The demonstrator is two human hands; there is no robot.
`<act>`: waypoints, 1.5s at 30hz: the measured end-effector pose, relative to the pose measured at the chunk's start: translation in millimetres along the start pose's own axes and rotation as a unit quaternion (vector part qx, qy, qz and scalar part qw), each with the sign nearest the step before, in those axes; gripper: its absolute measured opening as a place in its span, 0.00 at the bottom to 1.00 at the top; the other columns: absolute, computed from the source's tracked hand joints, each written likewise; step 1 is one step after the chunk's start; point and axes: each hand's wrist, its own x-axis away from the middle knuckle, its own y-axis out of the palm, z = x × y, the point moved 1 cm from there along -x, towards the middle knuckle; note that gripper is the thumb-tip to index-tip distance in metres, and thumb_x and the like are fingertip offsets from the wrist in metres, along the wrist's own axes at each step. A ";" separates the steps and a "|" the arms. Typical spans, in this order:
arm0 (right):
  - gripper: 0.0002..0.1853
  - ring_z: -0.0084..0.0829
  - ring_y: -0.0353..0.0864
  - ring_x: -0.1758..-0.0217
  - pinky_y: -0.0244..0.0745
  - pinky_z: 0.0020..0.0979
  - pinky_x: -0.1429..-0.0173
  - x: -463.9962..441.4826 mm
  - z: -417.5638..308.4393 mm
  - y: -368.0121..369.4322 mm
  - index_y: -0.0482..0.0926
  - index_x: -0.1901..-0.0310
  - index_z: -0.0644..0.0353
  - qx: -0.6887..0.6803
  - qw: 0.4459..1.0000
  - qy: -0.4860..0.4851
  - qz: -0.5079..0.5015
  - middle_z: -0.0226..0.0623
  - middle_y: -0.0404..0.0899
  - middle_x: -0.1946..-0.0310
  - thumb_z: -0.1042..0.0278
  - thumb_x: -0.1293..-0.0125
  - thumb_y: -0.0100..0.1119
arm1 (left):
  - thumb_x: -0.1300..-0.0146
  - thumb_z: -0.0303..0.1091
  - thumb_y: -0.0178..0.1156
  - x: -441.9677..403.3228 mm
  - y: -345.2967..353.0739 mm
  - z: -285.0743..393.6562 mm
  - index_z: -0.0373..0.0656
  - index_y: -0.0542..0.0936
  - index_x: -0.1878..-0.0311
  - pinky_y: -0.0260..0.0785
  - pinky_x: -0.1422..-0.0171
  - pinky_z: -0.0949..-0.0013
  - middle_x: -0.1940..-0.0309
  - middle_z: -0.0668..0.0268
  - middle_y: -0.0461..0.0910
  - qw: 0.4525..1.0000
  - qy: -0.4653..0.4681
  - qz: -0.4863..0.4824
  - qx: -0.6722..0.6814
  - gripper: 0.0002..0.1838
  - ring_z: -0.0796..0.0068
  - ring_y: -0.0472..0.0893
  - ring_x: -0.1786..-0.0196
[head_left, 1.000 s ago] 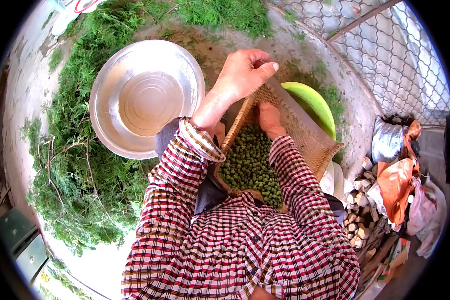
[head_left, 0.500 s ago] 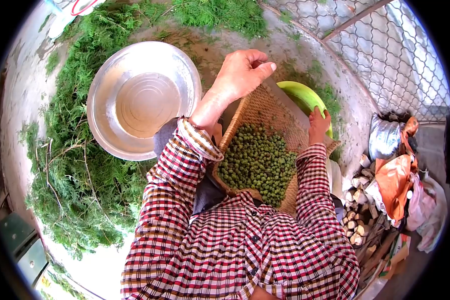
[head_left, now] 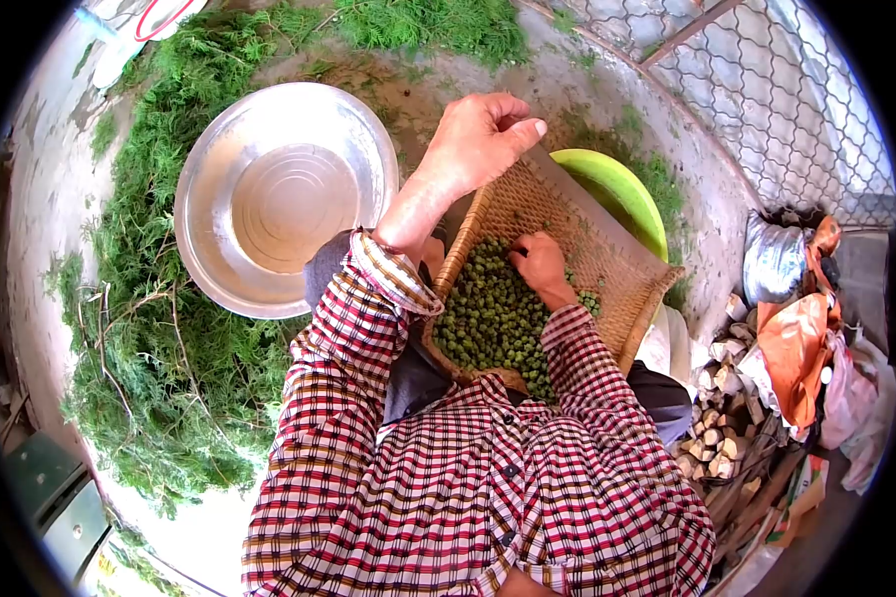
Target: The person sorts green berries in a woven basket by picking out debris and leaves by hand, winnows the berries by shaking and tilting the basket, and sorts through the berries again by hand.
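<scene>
A woven scoop-shaped basket (head_left: 617, 261) rests at my lap, tilted, with a heap of small green cones (head_left: 493, 308) in its near part. At the basket's far left corner, my left hand (head_left: 478, 144) is closed with curled fingers, its grip on the rim partly hidden. Inside the basket, my right hand (head_left: 542, 267) reaches to the far side of the heap. Its fingers are bent together and their tips touch the cones; anything between them is too small to make out. Just beyond the basket's lip stands a lime-green basin (head_left: 622, 189), partly covered by it.
To the left sits a wide metal basin (head_left: 294, 209). Cut evergreen branches (head_left: 189, 368) are piled around it. On the right are chopped firewood (head_left: 717, 433), an orange bag (head_left: 794, 348) and a wire-mesh fence (head_left: 767, 109).
My right hand has left the basket's right edge by the green basin and moved left and down into the cones. My left hand has stayed nearly still.
</scene>
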 end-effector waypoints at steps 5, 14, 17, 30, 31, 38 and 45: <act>0.08 0.43 0.74 0.67 0.72 0.41 0.62 -6.7 -8.5 -1.6 0.80 0.69 0.64 0.019 0.998 0.031 -0.051 0.47 0.75 0.70 0.69 0.48 0.60 | 0.39 0.40 0.59 0.5 0.1 -0.6 0.34 0.78 0.56 0.71 0.64 0.76 0.73 0.67 0.79 1.000 -0.005 0.001 0.007 0.17 0.81 0.76 0.71; 0.10 0.42 0.70 0.71 0.68 0.43 0.65 10.2 -15.8 19.2 0.78 0.69 0.67 0.043 0.996 0.034 0.070 0.47 0.67 0.74 0.68 0.46 0.62 | 0.39 0.40 0.59 1.2 1.2 1.6 0.34 0.78 0.56 0.71 0.65 0.75 0.73 0.66 0.79 1.000 0.012 -0.001 -0.020 0.17 0.81 0.77 0.71; 0.10 0.44 0.73 0.67 0.71 0.42 0.61 10.4 -15.5 23.4 0.81 0.69 0.65 0.049 0.992 0.040 0.107 0.46 0.71 0.71 0.68 0.49 0.64 | 0.39 0.40 0.59 1.6 1.9 2.4 0.33 0.78 0.57 0.71 0.65 0.75 0.73 0.66 0.79 1.000 0.001 -0.006 -0.027 0.17 0.81 0.77 0.71; 0.06 0.41 0.71 0.67 0.64 0.42 0.61 8.4 -20.9 23.4 0.79 0.70 0.64 0.072 0.994 -0.023 0.082 0.45 0.70 0.73 0.72 0.48 0.62 | 0.41 0.40 0.60 3.5 6.7 5.6 0.32 0.78 0.55 0.70 0.66 0.74 0.76 0.65 0.79 0.999 -0.005 -0.012 -0.050 0.19 0.82 0.77 0.73; 0.06 0.41 0.71 0.67 0.64 0.42 0.61 8.1 -21.9 23.9 0.79 0.70 0.64 0.072 0.994 -0.023 0.082 0.45 0.70 0.73 0.72 0.48 0.62 | 0.41 0.40 0.60 3.2 6.9 5.5 0.32 0.78 0.55 0.70 0.66 0.74 0.76 0.65 0.79 0.998 -0.007 -0.013 -0.054 0.19 0.82 0.77 0.73; 0.05 0.40 0.71 0.66 0.66 0.41 0.62 3.5 -17.7 34.8 0.74 0.69 0.62 0.054 0.991 0.012 0.119 0.43 0.71 0.70 0.70 0.41 0.55 | 0.41 0.39 0.60 5.6 5.6 7.8 0.32 0.78 0.56 0.70 0.67 0.74 0.77 0.64 0.79 0.998 0.007 -0.007 -0.056 0.19 0.81 0.77 0.73; 0.08 0.36 0.72 0.73 0.70 0.37 0.65 11.9 -1.9 2.6 0.69 0.68 0.63 -0.160 0.974 0.040 0.153 0.40 0.71 0.75 0.67 0.35 0.47 | 0.41 0.39 0.60 5.2 4.8 6.4 0.31 0.77 0.54 0.71 0.66 0.74 0.75 0.63 0.79 0.999 0.005 -0.010 -0.043 0.19 0.80 0.77 0.73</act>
